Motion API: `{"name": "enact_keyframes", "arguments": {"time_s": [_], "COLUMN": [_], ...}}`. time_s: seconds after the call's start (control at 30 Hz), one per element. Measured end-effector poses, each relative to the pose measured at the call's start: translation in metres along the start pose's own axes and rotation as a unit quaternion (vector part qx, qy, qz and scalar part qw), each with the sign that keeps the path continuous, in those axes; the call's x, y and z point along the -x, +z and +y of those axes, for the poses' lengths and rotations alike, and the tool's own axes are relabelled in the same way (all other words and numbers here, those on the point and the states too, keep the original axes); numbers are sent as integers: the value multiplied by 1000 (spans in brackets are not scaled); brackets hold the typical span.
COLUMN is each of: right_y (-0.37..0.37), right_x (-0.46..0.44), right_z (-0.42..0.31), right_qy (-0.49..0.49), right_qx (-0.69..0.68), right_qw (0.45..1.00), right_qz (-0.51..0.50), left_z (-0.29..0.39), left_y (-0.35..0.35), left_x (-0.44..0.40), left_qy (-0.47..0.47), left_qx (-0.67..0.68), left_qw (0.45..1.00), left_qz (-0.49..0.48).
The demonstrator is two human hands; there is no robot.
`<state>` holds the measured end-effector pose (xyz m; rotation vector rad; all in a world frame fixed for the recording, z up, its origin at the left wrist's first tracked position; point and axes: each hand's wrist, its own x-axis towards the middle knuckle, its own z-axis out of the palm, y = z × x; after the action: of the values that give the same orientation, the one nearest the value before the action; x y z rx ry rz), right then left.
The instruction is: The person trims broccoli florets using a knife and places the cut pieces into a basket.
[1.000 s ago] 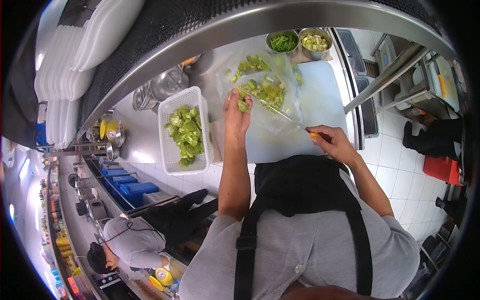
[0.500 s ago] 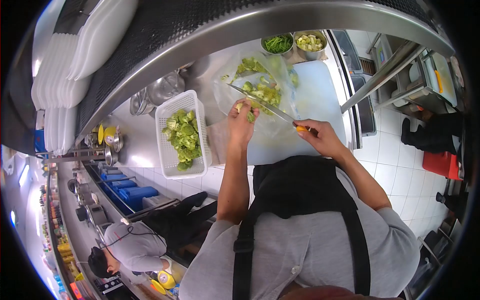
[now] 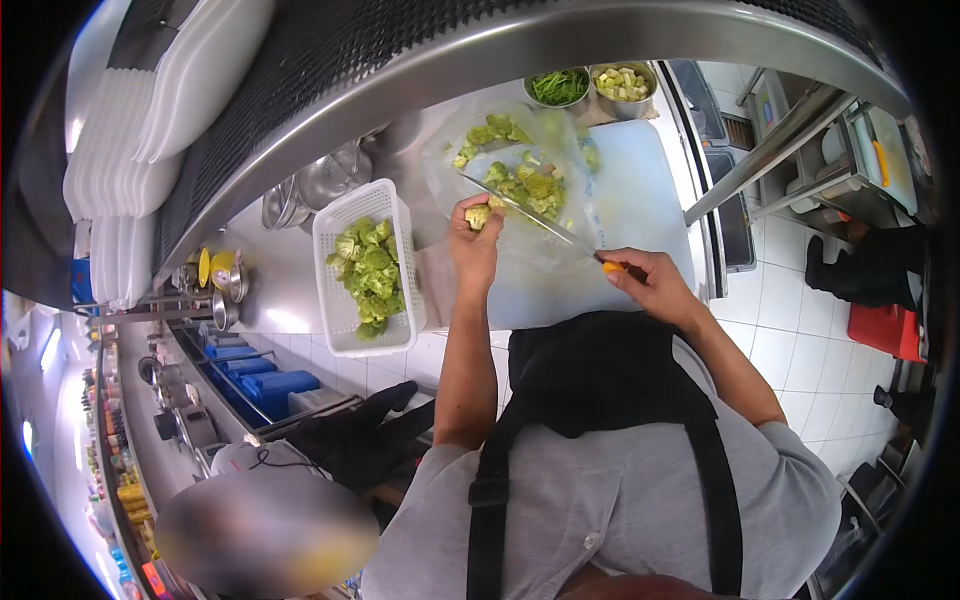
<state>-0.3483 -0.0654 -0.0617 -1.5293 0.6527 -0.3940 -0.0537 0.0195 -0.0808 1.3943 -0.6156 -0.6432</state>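
Note:
A piece of broccoli [image 3: 478, 215] is pinched in the fingers of my left hand [image 3: 474, 244], just below the knife blade. My right hand [image 3: 645, 281] grips the orange handle of a long knife [image 3: 545, 222], whose blade points up and left, close to my left fingertips. Beyond the blade, cut broccoli florets [image 3: 527, 187] lie in a clear plastic bag [image 3: 440, 165] spread over the pale cutting board [image 3: 640, 200]. More florets [image 3: 368, 275] fill the middle of a white perforated basket [image 3: 322, 310], left of my left forearm.
Two metal bowls stand at the back, one with chopped greens [image 3: 557, 88], one with pale cubes [image 3: 622, 84]. A steel shelf edge [image 3: 480, 50] arches overhead, and stacked white dishes [image 3: 120, 170] sit at left. A co-worker [image 3: 345, 440] is at lower left.
My left hand has turned slightly, bringing the broccoli piece up and left in its fingers. The knife has shifted slightly lower. The co-worker at lower left has moved, now blurred.

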Motion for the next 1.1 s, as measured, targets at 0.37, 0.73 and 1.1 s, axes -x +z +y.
{"name": "enact_keyframes", "arguments": {"time_s": [0.37, 0.73, 1.1], "right_y": [1, -2, -15], "right_x": [-25, -18, -4], "right_z": [2, 46, 14], "right_qy": [83, 90, 96], "right_qx": [-28, -24, 36], "right_qw": [996, 994, 994], "right_qz": [25, 63, 46], "left_z": [27, -32, -79], "left_y": [20, 15, 2], "left_x": [2, -142, -219], "left_qy": [27, 229, 74], "left_qx": [-151, -516, -705], "left_qw": [988, 822, 700], "left_qz": [-7, 78, -80]}}
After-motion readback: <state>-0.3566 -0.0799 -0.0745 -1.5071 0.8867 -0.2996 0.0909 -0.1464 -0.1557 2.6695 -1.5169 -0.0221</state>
